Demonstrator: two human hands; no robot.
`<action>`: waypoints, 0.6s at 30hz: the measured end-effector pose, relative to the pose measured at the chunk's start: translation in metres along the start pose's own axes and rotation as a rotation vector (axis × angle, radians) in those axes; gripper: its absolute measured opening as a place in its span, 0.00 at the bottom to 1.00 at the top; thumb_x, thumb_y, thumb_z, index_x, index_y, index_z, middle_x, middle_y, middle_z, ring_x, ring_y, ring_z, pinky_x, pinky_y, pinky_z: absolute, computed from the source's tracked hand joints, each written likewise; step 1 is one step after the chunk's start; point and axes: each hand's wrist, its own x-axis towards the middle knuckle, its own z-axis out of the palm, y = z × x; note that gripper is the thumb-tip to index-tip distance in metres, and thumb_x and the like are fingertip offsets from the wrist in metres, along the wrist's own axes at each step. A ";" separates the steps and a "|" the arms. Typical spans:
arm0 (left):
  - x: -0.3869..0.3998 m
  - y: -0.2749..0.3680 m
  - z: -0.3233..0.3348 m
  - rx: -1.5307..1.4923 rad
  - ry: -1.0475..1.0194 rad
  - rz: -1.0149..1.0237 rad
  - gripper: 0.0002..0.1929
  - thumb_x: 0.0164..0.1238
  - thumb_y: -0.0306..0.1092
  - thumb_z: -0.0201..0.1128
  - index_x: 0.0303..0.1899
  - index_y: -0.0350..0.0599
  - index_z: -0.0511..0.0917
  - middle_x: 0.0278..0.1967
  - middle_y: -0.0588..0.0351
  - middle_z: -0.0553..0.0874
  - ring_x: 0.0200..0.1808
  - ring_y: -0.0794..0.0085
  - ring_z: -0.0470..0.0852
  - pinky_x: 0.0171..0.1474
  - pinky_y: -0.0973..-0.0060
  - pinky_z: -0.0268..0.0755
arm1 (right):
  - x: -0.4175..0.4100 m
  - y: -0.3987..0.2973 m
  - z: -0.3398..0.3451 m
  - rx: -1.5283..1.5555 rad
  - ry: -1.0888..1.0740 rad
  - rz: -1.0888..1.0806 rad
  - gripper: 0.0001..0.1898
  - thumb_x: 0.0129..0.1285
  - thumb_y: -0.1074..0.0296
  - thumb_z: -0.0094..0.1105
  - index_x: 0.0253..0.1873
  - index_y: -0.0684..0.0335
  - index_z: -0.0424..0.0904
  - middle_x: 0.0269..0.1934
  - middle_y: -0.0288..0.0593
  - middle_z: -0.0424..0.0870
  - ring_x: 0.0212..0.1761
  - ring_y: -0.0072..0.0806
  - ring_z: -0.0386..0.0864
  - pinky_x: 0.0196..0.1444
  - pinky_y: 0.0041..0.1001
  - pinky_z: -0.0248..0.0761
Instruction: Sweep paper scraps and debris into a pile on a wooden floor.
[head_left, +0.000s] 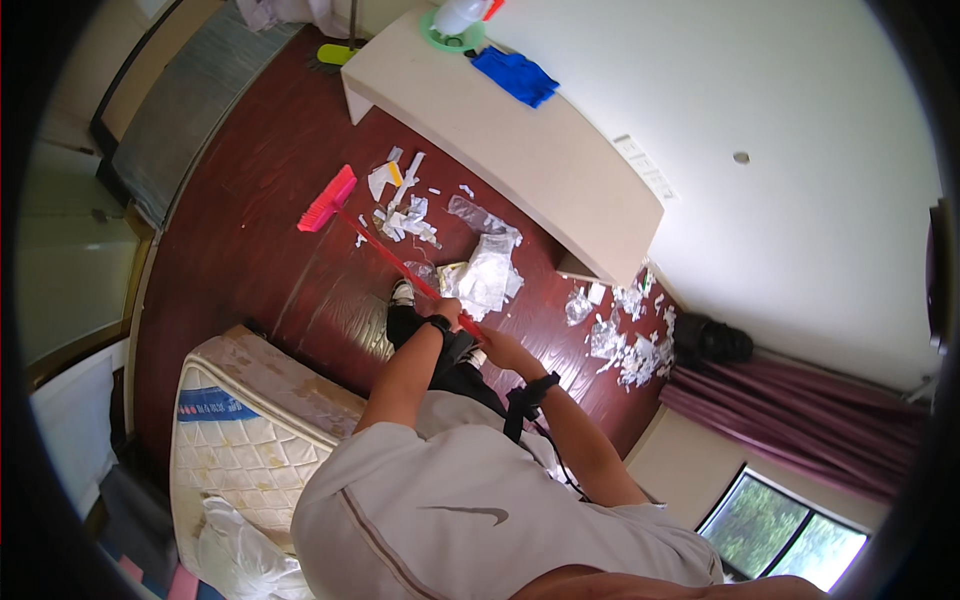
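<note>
A red-handled broom (394, 259) slants across the view, gripped by both my hands. My left hand (448, 309) is wrapped around the shaft, and a dark band circles that wrist. Closer to my body, my right hand (501, 349) grips the upper end of the handle, with a black strap around the forearm. The pink broom head (328, 201) is at the far end, over the dark red wood floor (247, 210). Right of it lie torn paper scraps (405, 217). Crumpled white wrapping (484, 277) and clear plastic film (476, 215) lie near my shoes.
A beige desk (517, 150) along the wall bears a blue cloth (517, 75) and a spray bottle (461, 15) in a green basin. More litter (637, 352) lies beside a black bag (709, 339). A stained mattress (247, 442) is at left. Another broom (335, 54) stands behind the desk.
</note>
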 end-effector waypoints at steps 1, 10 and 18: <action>-0.001 -0.017 0.008 0.042 -0.024 -0.050 0.09 0.60 0.27 0.41 0.38 0.37 0.68 0.27 0.48 0.76 0.26 0.58 0.77 0.34 0.56 0.72 | -0.020 0.006 0.001 0.001 0.006 0.074 0.22 0.59 0.65 0.47 0.60 0.58 0.63 0.39 0.60 0.78 0.42 0.53 0.76 0.43 0.41 0.68; -0.021 -0.209 0.069 0.297 -0.330 -0.269 0.11 0.63 0.27 0.38 0.44 0.35 0.66 0.35 0.46 0.75 0.35 0.57 0.76 0.44 0.53 0.72 | -0.232 0.062 0.023 0.046 0.105 0.246 0.22 0.59 0.64 0.48 0.60 0.56 0.65 0.42 0.59 0.77 0.45 0.51 0.75 0.47 0.39 0.67; -0.105 -0.320 0.108 0.177 -0.346 -0.568 0.09 0.57 0.19 0.42 0.41 0.34 0.62 0.38 0.46 0.68 0.43 0.60 0.71 0.53 0.57 0.66 | -0.372 0.113 0.051 0.078 0.251 0.211 0.16 0.59 0.63 0.49 0.50 0.61 0.71 0.37 0.58 0.79 0.40 0.51 0.77 0.40 0.39 0.68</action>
